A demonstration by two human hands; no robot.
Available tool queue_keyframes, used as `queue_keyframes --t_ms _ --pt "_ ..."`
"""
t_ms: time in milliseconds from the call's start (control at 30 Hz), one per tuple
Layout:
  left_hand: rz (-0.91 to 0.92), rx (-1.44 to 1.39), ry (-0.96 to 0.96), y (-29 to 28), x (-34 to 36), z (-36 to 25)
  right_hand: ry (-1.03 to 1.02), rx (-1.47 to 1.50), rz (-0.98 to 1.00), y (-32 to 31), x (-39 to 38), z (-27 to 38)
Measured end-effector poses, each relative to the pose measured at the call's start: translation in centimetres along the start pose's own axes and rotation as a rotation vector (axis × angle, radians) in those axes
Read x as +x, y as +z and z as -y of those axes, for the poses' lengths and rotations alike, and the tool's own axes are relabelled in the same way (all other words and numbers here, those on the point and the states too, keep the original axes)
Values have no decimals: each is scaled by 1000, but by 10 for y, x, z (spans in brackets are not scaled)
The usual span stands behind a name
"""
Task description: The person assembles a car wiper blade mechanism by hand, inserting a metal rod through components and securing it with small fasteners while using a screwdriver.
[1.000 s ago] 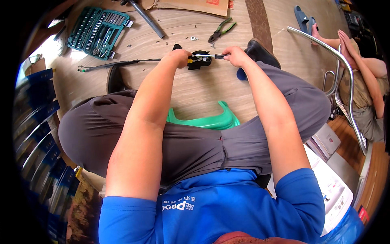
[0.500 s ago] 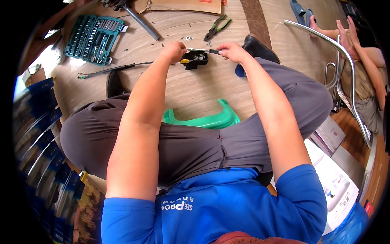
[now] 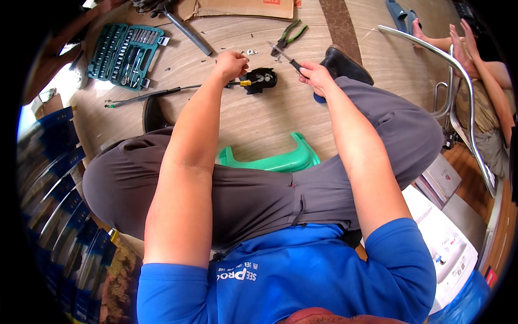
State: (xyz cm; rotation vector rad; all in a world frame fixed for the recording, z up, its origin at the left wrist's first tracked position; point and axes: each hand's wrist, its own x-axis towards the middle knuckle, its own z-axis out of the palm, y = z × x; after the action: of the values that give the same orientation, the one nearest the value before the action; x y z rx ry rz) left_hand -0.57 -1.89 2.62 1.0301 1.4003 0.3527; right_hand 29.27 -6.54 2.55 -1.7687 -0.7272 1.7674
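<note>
My right hand [image 3: 317,77] is closed around the dark handle of a screwdriver [image 3: 294,64]. Its shaft points up and left, toward the pliers [image 3: 283,43] with green-and-black handles. Fingers pinched, my left hand [image 3: 231,65] is above the floor just left of a black housing [image 3: 261,81]; whatever the fingertips hold is too small to name. Round metal parts show in the housing's open top. A yellow fitting [image 3: 246,83] joins its left side to a black cable [image 3: 162,93] running left across the floor. Small metal pieces [image 3: 251,52] lie beyond the housing.
An open teal socket set [image 3: 127,54] lies at the far left, near a grey tube [image 3: 186,32] and cardboard [image 3: 243,7]. A green plastic piece [image 3: 270,163] rests between my legs. At right stand a bent chrome frame [image 3: 431,48] and another person's legs [image 3: 480,81].
The screwdriver has come away from the housing and left hand; its shaft has swung from level to pointing up-left. My left hand has lifted slightly away from the housing.
</note>
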Motion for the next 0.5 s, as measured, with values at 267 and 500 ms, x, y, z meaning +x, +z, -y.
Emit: queue_keyframes --t_ms 267,500 --pt "166 -296 -137 -9 4 12 199 378 -502 17 12 -62" --pt "259 -440 -115 -6 4 11 259 164 -704 22 23 -100"
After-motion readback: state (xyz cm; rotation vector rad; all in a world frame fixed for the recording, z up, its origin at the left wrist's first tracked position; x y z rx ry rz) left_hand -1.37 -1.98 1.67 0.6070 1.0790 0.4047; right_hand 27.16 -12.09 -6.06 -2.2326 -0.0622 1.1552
